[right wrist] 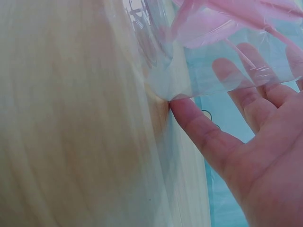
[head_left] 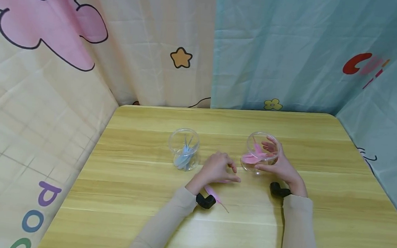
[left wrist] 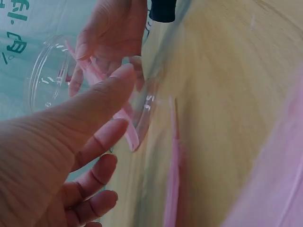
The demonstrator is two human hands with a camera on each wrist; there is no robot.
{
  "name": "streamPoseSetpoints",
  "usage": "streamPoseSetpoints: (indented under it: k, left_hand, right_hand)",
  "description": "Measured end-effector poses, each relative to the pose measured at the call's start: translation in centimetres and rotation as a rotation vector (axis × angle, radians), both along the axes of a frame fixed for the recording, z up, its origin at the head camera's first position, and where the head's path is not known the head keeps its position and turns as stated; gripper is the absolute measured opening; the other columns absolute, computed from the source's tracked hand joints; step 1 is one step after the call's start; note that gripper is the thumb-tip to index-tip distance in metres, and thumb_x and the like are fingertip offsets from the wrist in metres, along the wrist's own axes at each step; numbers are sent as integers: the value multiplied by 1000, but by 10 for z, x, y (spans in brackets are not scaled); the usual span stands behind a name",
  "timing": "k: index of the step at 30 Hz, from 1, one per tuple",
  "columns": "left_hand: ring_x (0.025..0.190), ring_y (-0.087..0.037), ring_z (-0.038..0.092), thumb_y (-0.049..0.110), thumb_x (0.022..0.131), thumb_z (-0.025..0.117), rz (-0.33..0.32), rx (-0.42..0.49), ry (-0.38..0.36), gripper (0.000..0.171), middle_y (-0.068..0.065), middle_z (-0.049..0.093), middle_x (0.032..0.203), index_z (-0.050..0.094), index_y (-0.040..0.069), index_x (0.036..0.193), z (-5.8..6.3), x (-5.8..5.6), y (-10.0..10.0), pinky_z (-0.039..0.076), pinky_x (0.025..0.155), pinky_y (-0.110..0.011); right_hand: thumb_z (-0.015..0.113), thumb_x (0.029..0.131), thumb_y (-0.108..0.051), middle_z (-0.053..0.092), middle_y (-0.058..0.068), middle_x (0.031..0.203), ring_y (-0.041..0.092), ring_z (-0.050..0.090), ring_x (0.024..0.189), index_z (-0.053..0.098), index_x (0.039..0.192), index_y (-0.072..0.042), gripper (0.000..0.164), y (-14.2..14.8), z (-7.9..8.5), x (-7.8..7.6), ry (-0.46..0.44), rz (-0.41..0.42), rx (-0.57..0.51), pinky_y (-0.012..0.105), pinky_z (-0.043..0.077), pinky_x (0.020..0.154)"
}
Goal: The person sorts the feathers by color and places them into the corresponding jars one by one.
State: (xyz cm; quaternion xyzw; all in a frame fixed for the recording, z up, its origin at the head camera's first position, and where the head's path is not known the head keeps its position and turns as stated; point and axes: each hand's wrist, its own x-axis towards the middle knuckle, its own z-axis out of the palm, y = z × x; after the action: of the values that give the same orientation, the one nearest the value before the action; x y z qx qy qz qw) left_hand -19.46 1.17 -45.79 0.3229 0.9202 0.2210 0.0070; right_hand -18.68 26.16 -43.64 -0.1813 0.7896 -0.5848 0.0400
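My right hand [head_left: 282, 168] grips a clear plastic cup [head_left: 247, 146] from its right side, thumb in front and fingers behind. Pink feathers [head_left: 251, 158] lie inside that cup, showing through its wall in both wrist views. Just left of it, my left hand [head_left: 217, 169] hovers over the table with nothing between thumb and loosely bent fingers. Below the left wrist a pink feather [head_left: 212, 193] rests on the wood, partly covered by the black wrist camera. Another pink feather [left wrist: 173, 184] lies under the hand, mostly hidden in the head view.
A second clear cup [head_left: 195, 166] holding light blue feathers [head_left: 183, 158] stands to the left of my left hand. The wooden table [head_left: 136, 197] ends at printed curtains [head_left: 156, 39] at the back and both sides.
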Motion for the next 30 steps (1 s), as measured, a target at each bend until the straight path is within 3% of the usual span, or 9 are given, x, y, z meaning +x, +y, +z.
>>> streamPoseSetpoints:
  k: [3, 8, 21, 30]
  left_hand:
    - [76, -8, 47, 60, 65, 78, -13, -86, 2, 32, 15, 59, 81, 68, 31, 73, -5, 5, 1, 39, 69, -22]
    - [82, -9, 44, 61, 64, 77, 26, -155, -21, 33, 15, 54, 83, 64, 32, 70, -8, 10, 3, 38, 74, -23]
    - [83, -11, 43, 58, 73, 72, 19, -167, -31, 30, 14, 50, 79, 62, 30, 65, -12, 12, 4, 36, 73, -24]
    - [84, -10, 41, 54, 79, 67, -13, -165, 10, 29, 13, 49, 83, 63, 28, 67, -15, 14, 3, 36, 75, -24]
  right_hand:
    - [75, 76, 6, 23, 33, 143, 52, 23, 127, 8, 145, -3, 97, 0, 0, 0, -4, -4, 5, 67, 17, 101]
    - [75, 76, 6, 23, 33, 143, 53, 24, 126, 8, 145, -1, 97, -1, 1, 0, -1, -4, 13, 68, 18, 100]
    - [74, 76, 7, 23, 32, 143, 50, 31, 123, 8, 146, -3, 97, 1, 0, 0, -3, -4, 4, 66, 21, 100]
    - [75, 76, 5, 23, 32, 143, 52, 25, 126, 10, 146, -7, 96, 0, -2, 0, -7, 4, -7, 69, 18, 100]
